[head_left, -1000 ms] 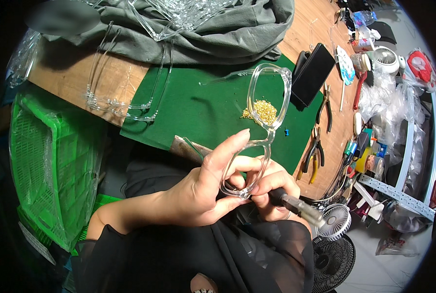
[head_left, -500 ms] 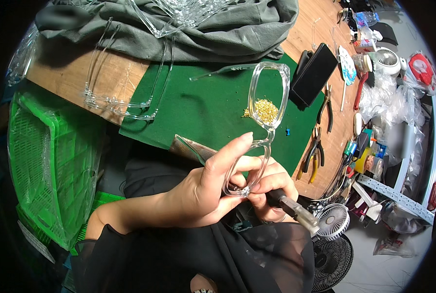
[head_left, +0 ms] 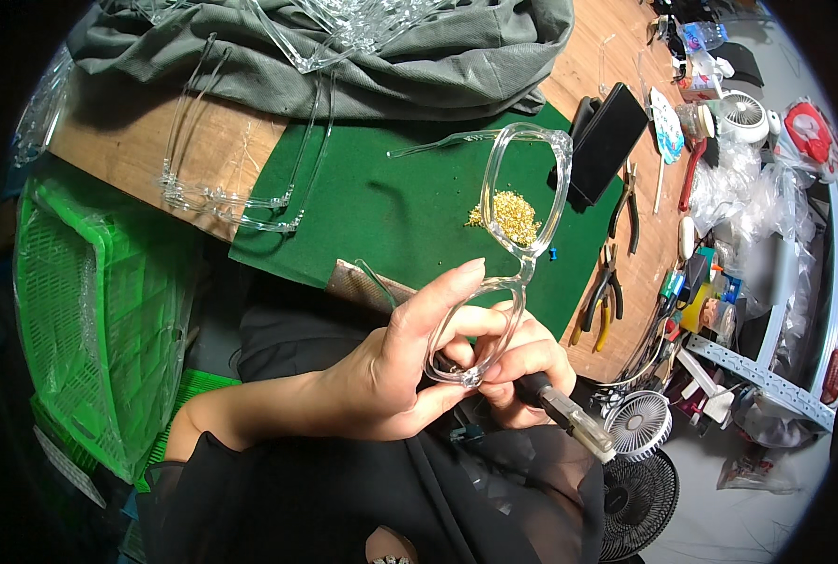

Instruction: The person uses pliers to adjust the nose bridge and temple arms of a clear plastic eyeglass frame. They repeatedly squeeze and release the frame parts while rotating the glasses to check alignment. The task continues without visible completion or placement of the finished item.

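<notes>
My left hand (head_left: 381, 376) grips a clear plastic eyeglass frame (head_left: 527, 268) by its lower end, thumb raised along the rim. One temple stretches left from the far end, above the green mat (head_left: 344, 202). My right hand (head_left: 536, 362) is closed around a screwdriver (head_left: 574, 420) with a dark grip and a clear rear end, close to the frame's lower hinge corner. Fingers hide most of the screwdriver's tip. A heap of tiny gold screws (head_left: 513, 218) lies on the mat, partly seen through the upper lens opening.
More clear frames lie on the table's left (head_left: 222, 202) and on a grey cloth (head_left: 419, 80). A black phone (head_left: 607, 146), pliers (head_left: 607, 287) and a small blue piece (head_left: 552, 254) are to the right. A green crate (head_left: 109, 320) stands at left; small fans (head_left: 638, 425) stand lower right.
The eyeglass frame has tilted slightly, its upper end shifting right and its lower end dipping a little. The screwdriver's rear end has moved slightly down. Both hands keep their hold.
</notes>
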`<state>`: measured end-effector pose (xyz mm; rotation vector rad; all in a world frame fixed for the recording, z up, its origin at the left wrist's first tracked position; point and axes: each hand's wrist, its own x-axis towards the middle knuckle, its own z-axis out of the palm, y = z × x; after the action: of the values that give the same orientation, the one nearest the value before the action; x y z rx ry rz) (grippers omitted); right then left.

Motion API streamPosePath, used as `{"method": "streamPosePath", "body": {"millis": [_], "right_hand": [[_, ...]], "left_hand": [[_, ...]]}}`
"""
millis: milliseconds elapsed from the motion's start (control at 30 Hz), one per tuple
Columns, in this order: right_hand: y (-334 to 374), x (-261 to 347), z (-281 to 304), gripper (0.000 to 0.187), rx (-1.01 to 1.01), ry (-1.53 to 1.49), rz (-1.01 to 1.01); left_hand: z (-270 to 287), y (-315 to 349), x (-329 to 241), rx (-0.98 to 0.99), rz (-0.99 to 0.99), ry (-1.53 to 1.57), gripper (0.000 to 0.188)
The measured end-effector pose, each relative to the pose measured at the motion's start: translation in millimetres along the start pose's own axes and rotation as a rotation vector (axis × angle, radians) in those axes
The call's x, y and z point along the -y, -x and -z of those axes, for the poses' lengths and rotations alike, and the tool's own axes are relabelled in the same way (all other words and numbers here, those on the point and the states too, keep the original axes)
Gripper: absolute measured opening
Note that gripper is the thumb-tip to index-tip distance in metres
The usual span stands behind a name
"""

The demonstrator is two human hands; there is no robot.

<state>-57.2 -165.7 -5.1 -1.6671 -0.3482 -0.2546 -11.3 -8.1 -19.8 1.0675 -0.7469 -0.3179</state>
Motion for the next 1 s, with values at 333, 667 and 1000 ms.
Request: {"method": "streamPosePath", "body": {"millis": [333,667,1000], "right_hand": [[1,22,45,0.037,0.353,0.704,-0.184],[-12,35,42,0.048,0.519,0.797,-0.295],[-17,38,36,0.042,0.594,0.916,-0.226]], "left_hand": [[5,-1,-7,0.01,0.031,-0.024,0.093],[10,-3,-7,0.147,0.043,-0.176,0.114],[4,2,-2,0.04,-0.069,-0.276,0.076]]}}
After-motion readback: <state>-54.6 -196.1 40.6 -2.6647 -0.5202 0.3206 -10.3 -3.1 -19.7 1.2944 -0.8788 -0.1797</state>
